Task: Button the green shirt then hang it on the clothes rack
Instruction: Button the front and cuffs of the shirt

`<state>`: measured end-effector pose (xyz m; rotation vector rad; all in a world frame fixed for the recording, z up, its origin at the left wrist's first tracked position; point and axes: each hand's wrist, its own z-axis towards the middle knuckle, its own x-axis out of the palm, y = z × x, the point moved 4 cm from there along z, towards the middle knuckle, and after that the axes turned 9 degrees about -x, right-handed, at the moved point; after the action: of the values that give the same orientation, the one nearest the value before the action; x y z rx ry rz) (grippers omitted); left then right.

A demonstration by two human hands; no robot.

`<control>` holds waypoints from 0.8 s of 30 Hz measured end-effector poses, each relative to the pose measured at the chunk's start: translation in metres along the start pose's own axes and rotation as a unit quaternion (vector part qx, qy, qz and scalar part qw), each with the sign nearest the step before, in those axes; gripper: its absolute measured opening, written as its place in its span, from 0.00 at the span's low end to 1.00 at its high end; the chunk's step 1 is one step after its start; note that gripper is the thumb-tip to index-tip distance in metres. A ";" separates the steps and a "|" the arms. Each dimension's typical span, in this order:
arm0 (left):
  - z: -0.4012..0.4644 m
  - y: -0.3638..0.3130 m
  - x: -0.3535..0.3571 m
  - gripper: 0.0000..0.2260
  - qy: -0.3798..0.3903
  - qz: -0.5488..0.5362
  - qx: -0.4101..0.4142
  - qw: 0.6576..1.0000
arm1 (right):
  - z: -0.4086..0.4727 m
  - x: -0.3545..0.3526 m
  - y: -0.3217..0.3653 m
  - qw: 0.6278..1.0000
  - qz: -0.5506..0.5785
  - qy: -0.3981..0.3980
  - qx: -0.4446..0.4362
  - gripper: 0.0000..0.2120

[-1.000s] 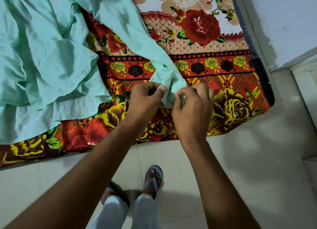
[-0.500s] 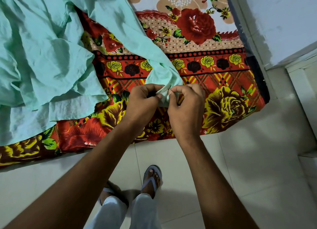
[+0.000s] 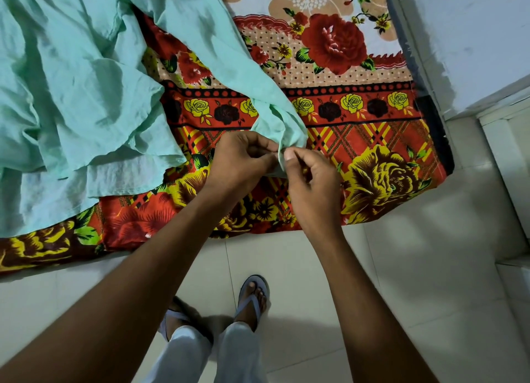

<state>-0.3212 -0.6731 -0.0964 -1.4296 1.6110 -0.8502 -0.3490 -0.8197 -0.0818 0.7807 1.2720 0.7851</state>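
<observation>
Green shirt (image 3: pixel 86 95): crumpled on floral bedsheet (image 3: pixel 372 124), far left
Cuff (image 3: pixel 282 130): near edge, centre
Left hand (image 3: pixel 241 159): pinches cuff
Right hand (image 3: pixel 312 181): pinches cuff
Progress: buttoning underway, button hidden; hanging left, rack unseen

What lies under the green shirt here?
The green shirt lies on a floral bedsheet, which shows around it. Left hand and right hand pinch its sleeve end. Whatever lies beneath the bunched fabric is covered.
</observation>
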 end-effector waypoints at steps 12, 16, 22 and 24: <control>0.004 -0.003 0.008 0.01 -0.017 0.075 0.009 0.997 | 0.001 0.003 -0.004 0.996 -0.079 -0.022 -0.020 0.09; 0.006 -0.003 0.012 0.05 -0.015 0.071 -0.031 0.997 | 0.000 0.003 -0.002 0.991 -0.130 -0.023 -0.022 0.08; 0.020 -0.013 0.011 0.06 0.004 0.098 -0.111 0.989 | 0.013 -0.002 -0.002 0.993 -0.115 0.024 -0.012 0.09; 0.019 -0.020 0.012 0.08 0.009 0.165 -0.099 0.981 | 0.017 -0.009 -0.009 0.991 -0.120 0.062 0.011 0.12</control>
<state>-0.2957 -0.6873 -0.0885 -1.2383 1.9220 -0.5225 -0.3321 -0.8330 -0.0832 0.5887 1.4565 0.6324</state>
